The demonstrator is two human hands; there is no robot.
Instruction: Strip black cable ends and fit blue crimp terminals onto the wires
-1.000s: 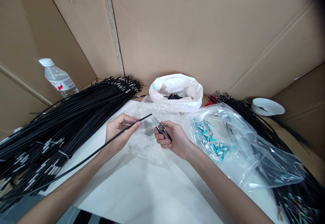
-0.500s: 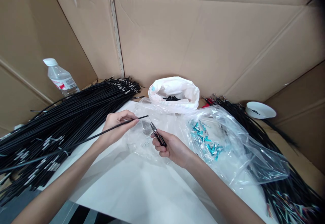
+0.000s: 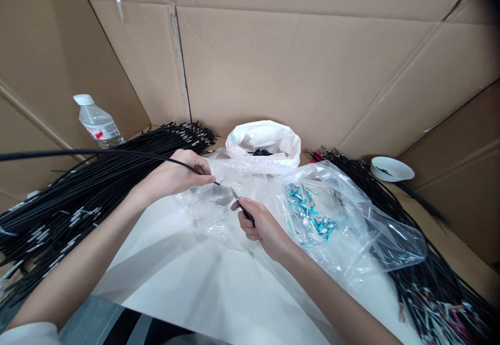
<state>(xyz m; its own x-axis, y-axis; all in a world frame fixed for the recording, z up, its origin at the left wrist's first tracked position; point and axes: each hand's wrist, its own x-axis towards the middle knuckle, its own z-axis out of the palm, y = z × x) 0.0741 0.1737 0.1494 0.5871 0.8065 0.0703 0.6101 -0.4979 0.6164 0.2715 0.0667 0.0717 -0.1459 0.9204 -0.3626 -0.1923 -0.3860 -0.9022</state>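
Note:
My left hand [image 3: 174, 174] pinches a long black wire [image 3: 97, 152] near its tip; the wire arcs off to the left edge of the view. My right hand [image 3: 261, 226] is closed around small black snips [image 3: 241, 206], whose blades point up-left toward the wire's tip. Tip and blades nearly meet over a crumpled clear plastic bag [image 3: 213, 209] lying on a white sheet [image 3: 203, 293].
A big heap of black wires [image 3: 70, 199] lies at the left, and another wire bundle [image 3: 429, 282] at the right. A clear bag of teal connectors [image 3: 312, 217], a white bag [image 3: 265, 139], a water bottle [image 3: 97, 123] and a white bowl [image 3: 390, 168] stand around. Cardboard walls surround everything.
My left hand has swung the wire so its length now arcs up and to the left, and the tip has dropped toward the snips. The right hand has barely moved.

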